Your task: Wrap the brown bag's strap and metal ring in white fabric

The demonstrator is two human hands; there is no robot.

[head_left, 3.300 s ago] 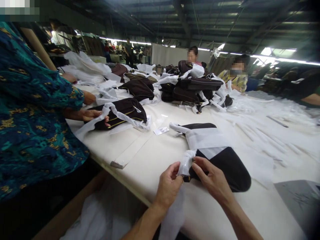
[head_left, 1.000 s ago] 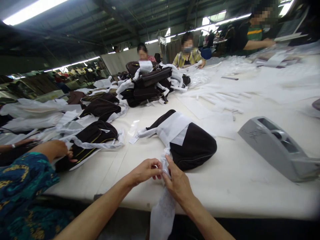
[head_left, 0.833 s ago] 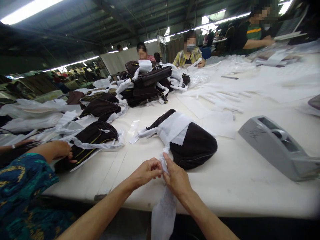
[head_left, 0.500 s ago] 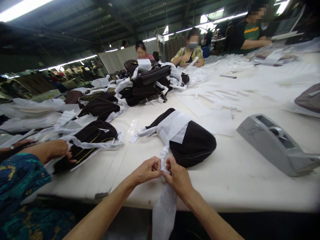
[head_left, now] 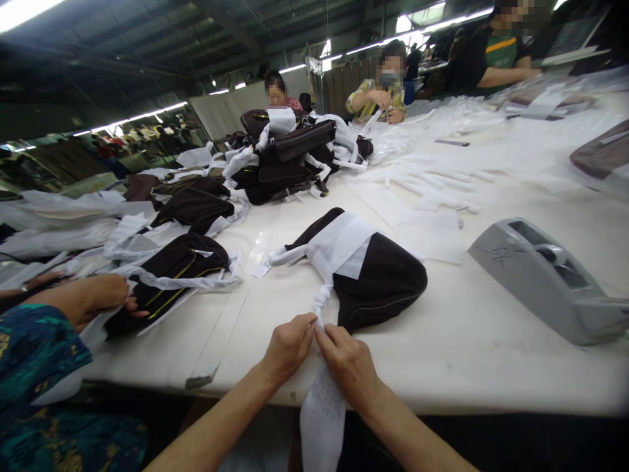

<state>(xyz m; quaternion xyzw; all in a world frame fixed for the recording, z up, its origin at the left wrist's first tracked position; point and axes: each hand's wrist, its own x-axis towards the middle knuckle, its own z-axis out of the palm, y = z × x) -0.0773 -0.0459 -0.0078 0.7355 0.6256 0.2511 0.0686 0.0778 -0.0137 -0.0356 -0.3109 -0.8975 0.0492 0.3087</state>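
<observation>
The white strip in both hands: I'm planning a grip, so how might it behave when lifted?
The white strip is probably floppy, since its loose end hangs off the table. It is likely light, as it looks thin. Where it bunches near the dark bag, it may be stiffer.

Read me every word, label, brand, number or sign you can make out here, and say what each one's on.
Nothing is legible.
Grey tape dispenser: dark scrawled marks on its side, unreadable.
Thin dark strip beyond it: any markings are too small to read.
Partly wrapped dark bag and white wrapping strip: no readable lettering.
</observation>
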